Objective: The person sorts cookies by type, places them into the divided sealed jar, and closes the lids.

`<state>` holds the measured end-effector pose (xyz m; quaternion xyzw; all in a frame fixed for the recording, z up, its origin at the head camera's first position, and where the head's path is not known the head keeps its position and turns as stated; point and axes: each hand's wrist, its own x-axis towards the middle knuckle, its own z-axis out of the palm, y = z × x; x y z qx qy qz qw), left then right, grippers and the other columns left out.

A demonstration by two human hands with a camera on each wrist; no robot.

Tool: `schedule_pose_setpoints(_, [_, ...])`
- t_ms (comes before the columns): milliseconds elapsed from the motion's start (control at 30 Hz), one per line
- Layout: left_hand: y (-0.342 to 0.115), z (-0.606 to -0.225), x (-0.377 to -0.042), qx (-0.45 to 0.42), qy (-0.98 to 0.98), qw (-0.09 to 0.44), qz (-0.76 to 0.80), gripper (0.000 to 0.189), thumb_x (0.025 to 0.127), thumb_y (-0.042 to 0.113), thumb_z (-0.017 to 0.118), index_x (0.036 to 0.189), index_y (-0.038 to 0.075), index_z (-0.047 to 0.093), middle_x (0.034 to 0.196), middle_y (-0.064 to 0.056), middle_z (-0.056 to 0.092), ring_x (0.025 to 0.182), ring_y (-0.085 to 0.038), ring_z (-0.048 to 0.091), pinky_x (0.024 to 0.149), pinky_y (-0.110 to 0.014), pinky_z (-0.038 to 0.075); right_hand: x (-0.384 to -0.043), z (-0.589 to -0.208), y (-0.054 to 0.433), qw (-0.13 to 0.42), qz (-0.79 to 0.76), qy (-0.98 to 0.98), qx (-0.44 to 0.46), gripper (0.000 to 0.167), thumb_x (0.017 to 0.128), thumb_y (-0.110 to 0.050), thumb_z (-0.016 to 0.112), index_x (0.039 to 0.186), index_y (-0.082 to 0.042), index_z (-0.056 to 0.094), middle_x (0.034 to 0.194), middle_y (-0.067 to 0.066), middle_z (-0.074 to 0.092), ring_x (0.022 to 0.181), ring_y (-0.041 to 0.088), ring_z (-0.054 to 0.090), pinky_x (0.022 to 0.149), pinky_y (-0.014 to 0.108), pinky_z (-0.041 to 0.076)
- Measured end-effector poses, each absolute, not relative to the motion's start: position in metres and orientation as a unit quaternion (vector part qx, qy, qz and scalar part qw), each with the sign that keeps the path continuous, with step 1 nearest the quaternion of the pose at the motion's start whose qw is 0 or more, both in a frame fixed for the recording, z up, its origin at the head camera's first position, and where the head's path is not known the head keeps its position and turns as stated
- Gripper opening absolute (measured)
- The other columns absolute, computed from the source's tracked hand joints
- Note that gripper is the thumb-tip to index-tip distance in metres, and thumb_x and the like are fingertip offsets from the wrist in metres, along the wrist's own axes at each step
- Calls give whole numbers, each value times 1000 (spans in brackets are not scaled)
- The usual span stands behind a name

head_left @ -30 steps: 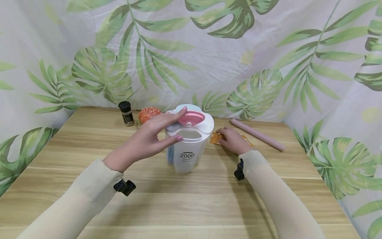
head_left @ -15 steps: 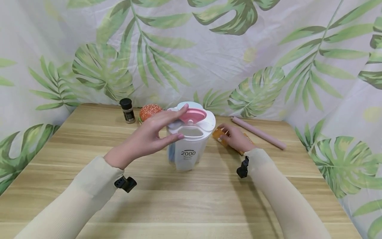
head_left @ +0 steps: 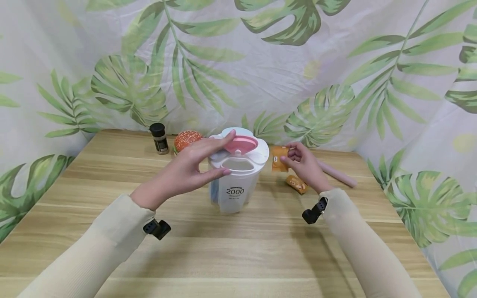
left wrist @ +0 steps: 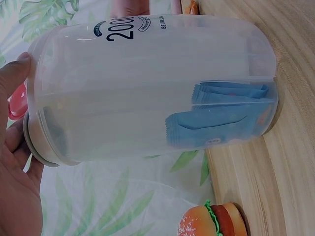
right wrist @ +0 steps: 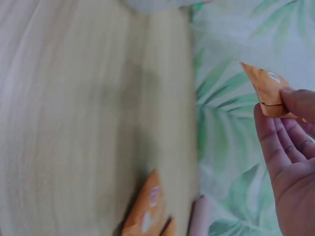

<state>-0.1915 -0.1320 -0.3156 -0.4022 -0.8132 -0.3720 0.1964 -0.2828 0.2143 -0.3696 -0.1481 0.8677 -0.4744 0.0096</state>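
Observation:
My left hand (head_left: 180,171) spans the lid of a clear plastic storage container (head_left: 234,192) printed "2000". Its thumb lies at the front rim, and a finger is against the raised pink flap (head_left: 243,144). Below the flap shows an oval opening (head_left: 237,164). Blue packets (left wrist: 211,125) lie inside one compartment. To the right of the container, my right hand (head_left: 307,165) pinches a small orange packet (head_left: 278,159) between thumb and fingers, raised over the table. Under that hand another orange packet (head_left: 297,184) lies on the wood.
A black-capped seasoning jar (head_left: 159,139) and a toy hamburger (head_left: 186,140) stand at the back left. A pink rod (head_left: 340,176) lies behind my right hand. The wooden table (head_left: 238,256) ends at a leaf-print curtain (head_left: 208,82).
My right hand has picked up one orange packet from the table and lifted it, uncovering another packet beneath. My left hand has stayed at the container's lid.

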Motion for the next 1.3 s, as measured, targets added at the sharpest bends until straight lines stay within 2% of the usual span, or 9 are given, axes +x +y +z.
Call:
schedule_pose_setpoints(167, [-132,-316,-192,-403,-812,198,-373,84,87,13,86,159,8,45,128,-6,75,135,-29,62,119,-51,43,-275,-351,213,-18,-559,816,-145,40,102,-3,65,139,5,50,99,-2,59,84,0,64,77,17,59])
schedule_pose_setpoints(300, [-132,-316,-192,-403,-812,197,-374,85,86,13,87,159,9,44,127,-5,75,134,-28,63,119,-51,44,-265,-334,207,-46,-635,758,-138,31,102,-1,63,132,-3,54,94,-9,60,84,0,66,79,18,61])
schedule_pose_setpoints(500, [-132,-316,-191,-396,-817,188,-374,86,87,15,87,160,10,43,129,-5,74,137,-28,61,119,-51,43,-254,-309,194,-107,-687,703,-151,24,102,0,64,118,-18,60,88,-11,66,81,2,69,76,20,62])
schedule_pose_setpoints(700, [-131,-316,-191,-395,-818,187,-374,86,87,16,87,160,10,43,130,-5,73,137,-28,60,119,-51,44,-236,-288,177,-169,-685,678,-207,24,102,3,62,114,-17,62,88,-7,69,80,6,70,75,22,63])
schedule_pose_setpoints(833, [-132,-317,-191,-396,-817,191,-374,87,86,15,87,160,10,43,129,-5,74,136,-28,61,118,-51,45,-222,-280,162,-197,-659,669,-282,25,99,10,61,115,-9,64,90,-6,71,79,8,69,74,22,62])
schedule_pose_setpoints(967, [-132,-318,-191,-397,-815,193,-374,87,86,15,87,161,11,43,131,-6,73,137,-29,61,117,-52,45,-208,-275,149,-195,-629,676,-330,20,96,16,60,116,11,59,94,-9,72,81,7,69,74,21,62])
schedule_pose_setpoints(1033, [-132,-318,-191,-397,-815,193,-375,87,86,15,87,161,11,42,135,-7,72,137,-29,61,117,-52,45,-203,-275,144,-188,-615,685,-342,22,95,18,61,117,17,56,95,-11,71,82,6,69,74,21,62])
schedule_pose_setpoints(1133, [-132,-318,-192,-400,-813,194,-377,87,86,15,87,161,11,42,140,-9,69,137,-29,60,116,-52,46,-197,-277,137,-178,-583,705,-362,23,93,18,63,115,17,57,97,-5,71,84,5,69,73,20,61])
schedule_pose_setpoints(1300, [-132,-319,-193,-406,-808,200,-378,87,86,14,87,161,10,42,137,-10,70,133,-28,63,114,-51,48,-193,-285,128,-161,-527,736,-393,23,92,15,69,113,11,61,103,18,71,89,9,71,75,22,61])
